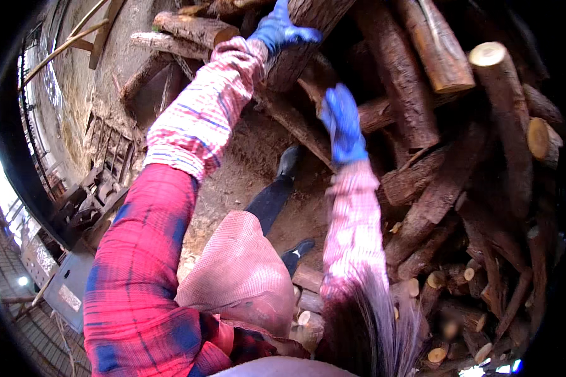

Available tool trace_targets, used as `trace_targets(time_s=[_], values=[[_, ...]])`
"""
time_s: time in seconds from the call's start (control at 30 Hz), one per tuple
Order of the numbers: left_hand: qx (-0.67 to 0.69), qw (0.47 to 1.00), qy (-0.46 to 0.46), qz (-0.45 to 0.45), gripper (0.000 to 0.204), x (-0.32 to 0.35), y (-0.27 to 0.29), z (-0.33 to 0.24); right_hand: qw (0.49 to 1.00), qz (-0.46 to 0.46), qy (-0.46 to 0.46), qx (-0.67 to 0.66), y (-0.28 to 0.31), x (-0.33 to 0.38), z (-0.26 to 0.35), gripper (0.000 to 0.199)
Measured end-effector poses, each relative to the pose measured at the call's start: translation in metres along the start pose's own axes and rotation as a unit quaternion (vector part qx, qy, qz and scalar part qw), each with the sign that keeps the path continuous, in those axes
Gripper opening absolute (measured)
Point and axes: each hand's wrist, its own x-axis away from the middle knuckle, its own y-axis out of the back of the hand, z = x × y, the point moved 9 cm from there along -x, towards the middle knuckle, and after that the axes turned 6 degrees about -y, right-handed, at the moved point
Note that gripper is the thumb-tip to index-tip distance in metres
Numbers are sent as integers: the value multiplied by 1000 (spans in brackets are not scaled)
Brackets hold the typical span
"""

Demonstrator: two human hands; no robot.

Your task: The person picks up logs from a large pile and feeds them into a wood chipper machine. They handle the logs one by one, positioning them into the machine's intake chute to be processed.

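Note:
My left hand (282, 29), in a blue glove, has its fingers spread against the side of a thick bark-covered log (295, 61) at the top middle. My right hand (344, 125), gloved in blue too, is held with its fingers stretched out and nothing visible in them. It is beside a log (377, 115) that partly disappears behind other wood. A thinner log (295, 124) slants down to the floor between my two hands. How firmly my left hand touches the thick log, I cannot tell.
A large heap of logs (446, 182) fills the right side, with several pale cut ends. Shorter logs (195, 28) lie at the upper left. My boots (288, 162) stand on the dirt floor (229, 169). A grey metal box (72, 286) is at the lower left.

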Motion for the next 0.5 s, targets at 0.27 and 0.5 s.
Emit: trace_targets(time_s=[0.27, 0.5], values=[[496, 857, -11, 143, 64, 90, -31, -29, 989, 122, 78, -20, -61, 3, 17, 53], [594, 730, 188, 280, 66, 387, -26, -115, 968, 163, -46, -187, -4, 216, -58, 57]])
